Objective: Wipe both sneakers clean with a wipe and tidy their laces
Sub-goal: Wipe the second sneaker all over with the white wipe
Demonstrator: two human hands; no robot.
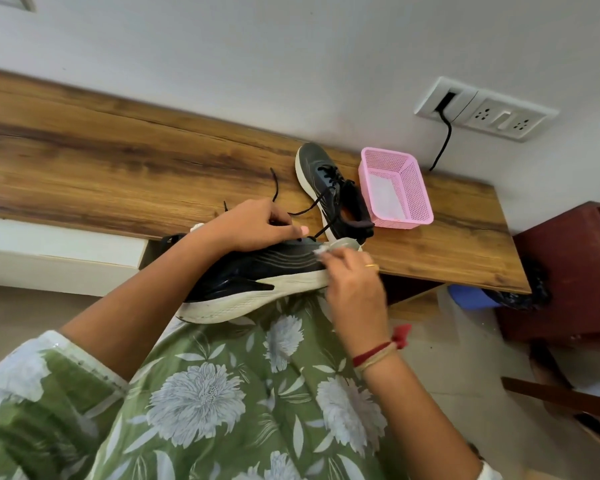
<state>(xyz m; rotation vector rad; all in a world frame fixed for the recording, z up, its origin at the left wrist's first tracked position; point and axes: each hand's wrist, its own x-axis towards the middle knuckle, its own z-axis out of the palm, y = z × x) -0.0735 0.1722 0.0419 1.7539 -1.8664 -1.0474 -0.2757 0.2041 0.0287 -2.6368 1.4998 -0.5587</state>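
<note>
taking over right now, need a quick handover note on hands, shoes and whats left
Left hand grips the held sneaker from above, near its laces.
Right hand pinches the wipe against that sneaker's toe.
Second sneaker stands on the table beside the pink basket, laces loose.
Done: wiping is under way; how much is clean, I cannot tell.
Left: finish this shoe, wipe the second, tidy both pairs of laces.

A wooden bench [118, 157] runs along the white wall. A pink mesh basket [414, 188] sits near its far right end. A switch panel [485, 110] on the wall holds 1 black cable [443, 147]. A maroon cabinet [568, 271] stands to the right.
</note>
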